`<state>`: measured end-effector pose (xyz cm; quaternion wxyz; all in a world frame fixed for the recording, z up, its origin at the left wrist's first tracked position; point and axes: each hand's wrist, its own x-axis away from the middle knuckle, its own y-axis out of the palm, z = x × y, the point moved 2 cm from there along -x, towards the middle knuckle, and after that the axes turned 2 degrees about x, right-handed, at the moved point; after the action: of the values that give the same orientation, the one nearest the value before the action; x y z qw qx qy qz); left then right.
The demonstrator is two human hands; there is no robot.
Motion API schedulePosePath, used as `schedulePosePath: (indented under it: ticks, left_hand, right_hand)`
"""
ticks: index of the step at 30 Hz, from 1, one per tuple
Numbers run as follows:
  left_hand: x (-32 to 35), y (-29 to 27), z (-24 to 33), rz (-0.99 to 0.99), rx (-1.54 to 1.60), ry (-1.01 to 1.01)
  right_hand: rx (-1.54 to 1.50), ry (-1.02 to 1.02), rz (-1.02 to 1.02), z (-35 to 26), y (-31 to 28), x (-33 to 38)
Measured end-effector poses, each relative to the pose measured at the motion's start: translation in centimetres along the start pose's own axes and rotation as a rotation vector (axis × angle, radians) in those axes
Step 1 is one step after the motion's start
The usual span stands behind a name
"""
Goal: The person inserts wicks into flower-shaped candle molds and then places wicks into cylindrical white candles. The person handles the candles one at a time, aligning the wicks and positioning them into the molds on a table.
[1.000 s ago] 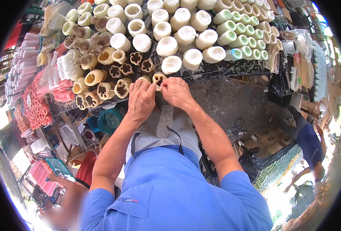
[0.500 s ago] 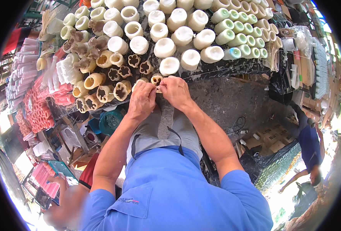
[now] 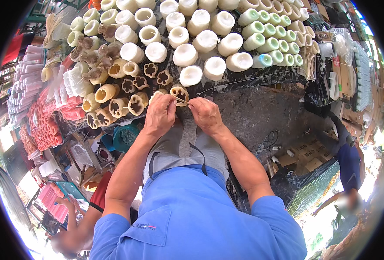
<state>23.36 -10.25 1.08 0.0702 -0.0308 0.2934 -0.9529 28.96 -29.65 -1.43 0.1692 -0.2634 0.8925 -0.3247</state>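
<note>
Across the upper half of the view, a broad work table covered in black sheeting carries the wax pieces, grouped by colour and form, presumably so that each kind can be told apart and reached. At its centre, white, solid-looking wax cylinders stand close together with their round ends up, an arrangement that likely steadies them. To their right, a block of pale green wax cylinders is packed more tightly, apparently to save room.

At the table's near edge, the bare left hand and bare right hand face each other, near but apart, fingers curled inward. In each, thumb and forefinger appear pressed together on one end of a strand.

Just beyond the fingertips lies a cream-tan hollow wax cup with a dark flower-shaped opening; its opening faces the worker, probably for ease of access.

The thin, pale brown strand spans the gap between the hands, passing before the cup's lower rim. Its straightness suggests slight tension from the two-ended pinch; whether it touches the cup cannot be told.
</note>
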Motion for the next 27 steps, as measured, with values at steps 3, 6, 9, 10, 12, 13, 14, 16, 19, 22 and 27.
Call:
schedulePosePath:
  ticks: [3,6,9,10,12,13,14,16,19,22,27]
  left_hand:
    - [0.0,0.1,0.0,-0.002,0.003,-0.023]
    - [0.0,0.3,-0.1,-0.004,-0.004,-0.039]
    - [0.0,0.3,0.0,0.001,-0.01,-0.039]
    - [0.0,0.3,0.0,0.005,-0.011,-0.037]
    - [0.0,0.3,0.0,-0.001,-0.013,-0.037]
    - [0.0,0.3,-0.1,-0.003,-0.009,-0.037]
    - [0.0,0.3,-0.1,-0.006,-0.008,-0.038]
    - [0.0,0.3,-0.2,-0.007,0.006,-0.035]
    - [0.1,0.3,-0.3,0.004,-0.001,-0.009]
    - [0.3,0.4,-0.5,0.005,-0.006,-0.011]
    - [0.5,0.7,-0.5,-0.002,0.05,-0.094]
  right_hand:
    - [0.034,-0.045,-0.022,0.2,0.1,0.0]
    - [0.09,-0.091,-0.068,0.4,-0.1,-0.3]
    - [0.148,-0.141,-0.09,0.4,-0.3,-0.7]
    - [0.169,-0.157,-0.095,0.4,-0.4,-0.9]
    - [0.133,-0.145,-0.101,0.4,-0.5,-1.1]
    - [0.115,-0.126,-0.101,0.4,-0.6,-1.2]
    - [0.031,-0.086,-0.115,0.5,-0.6,-1.2]
    - [-0.144,0.001,-0.135,0.6,-0.6,-1.1]
    - [-0.095,-0.024,-0.158,0.7,-0.6,-1.2]
    - [-0.036,-0.129,-0.1,1.0,-0.7,-1.3]
    - [0.01,-0.184,-0.094,1.3,-0.6,-1.5]
